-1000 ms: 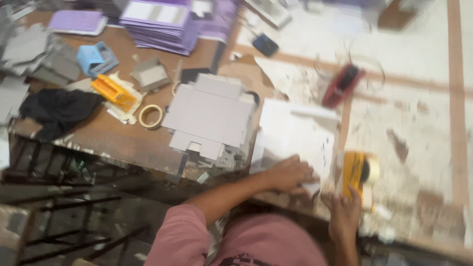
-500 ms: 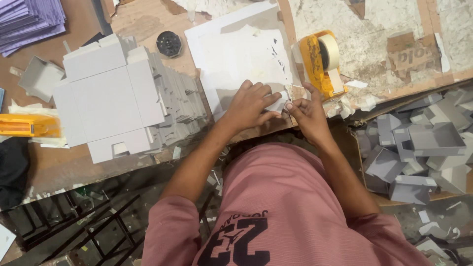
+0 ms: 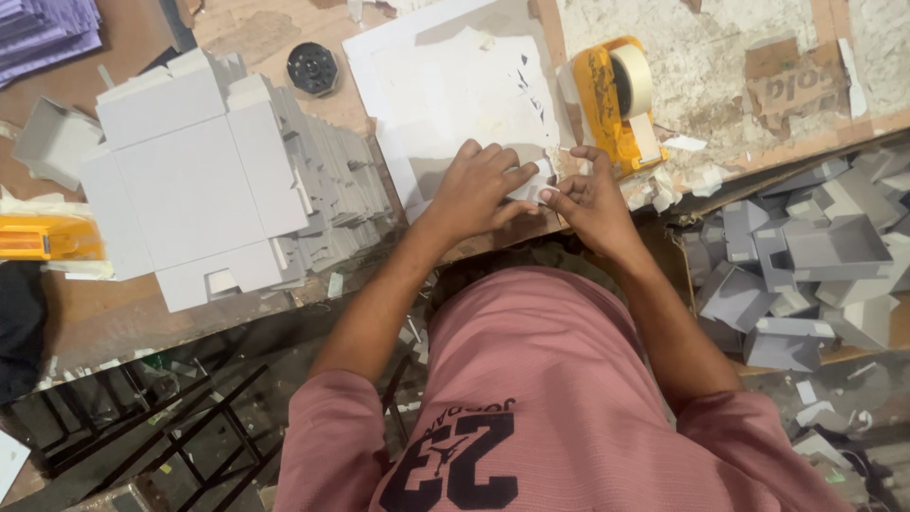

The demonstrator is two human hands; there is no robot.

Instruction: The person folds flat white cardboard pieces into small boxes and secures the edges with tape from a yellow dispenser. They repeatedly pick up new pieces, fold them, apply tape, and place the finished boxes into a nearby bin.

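My left hand (image 3: 477, 186) and my right hand (image 3: 590, 197) meet at the near edge of a white sheet (image 3: 445, 90) on the worktable. Both pinch a small white strip of tape (image 3: 541, 180) between their fingertips. A yellow tape dispenser (image 3: 614, 100) with a roll of pale tape stands just beyond my right hand. My pink shirt fills the bottom of the view.
A fanned stack of flat grey box blanks (image 3: 194, 180) lies left of the sheet. A black round lid (image 3: 312, 68) sits behind it. Several folded grey boxes (image 3: 813, 261) are piled at the right. Purple sheets (image 3: 43, 28), another yellow dispenser (image 3: 38, 237), and a black metal frame (image 3: 142, 417) are on the left.
The view swung from the wide table down onto the sheet. My right hand left the yellow dispenser and joined my left hand on the small strip; the last half second shows little motion.
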